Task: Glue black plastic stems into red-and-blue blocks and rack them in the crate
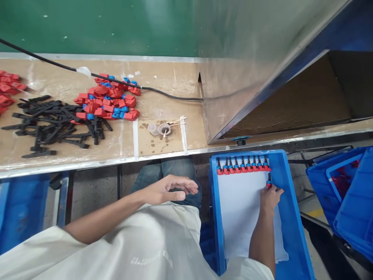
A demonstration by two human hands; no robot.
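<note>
My right hand (271,197) pinches a red, blue and black part (269,180) over the white sheet (243,210) in the blue bin (217,225). Just above it, a row of several like parts (243,167) lines the bin's far end, black tips pointing away. My left hand (171,189) hovers over my lap, fingers apart and holding nothing. On the bench lie a pile of red and blue pieces (109,99) and a heap of black pieces (55,120). A small open cup (164,129) with cotton swabs (177,122) stands near the bench edge.
A black cable (171,95) crosses the bench (186,74) to a metal panel (233,77). More red pieces (10,87) lie at far left. Stacked blue bins (352,194) stand at right, with a person's dark leg (326,249) beside them. Another blue bin (23,210) is at lower left.
</note>
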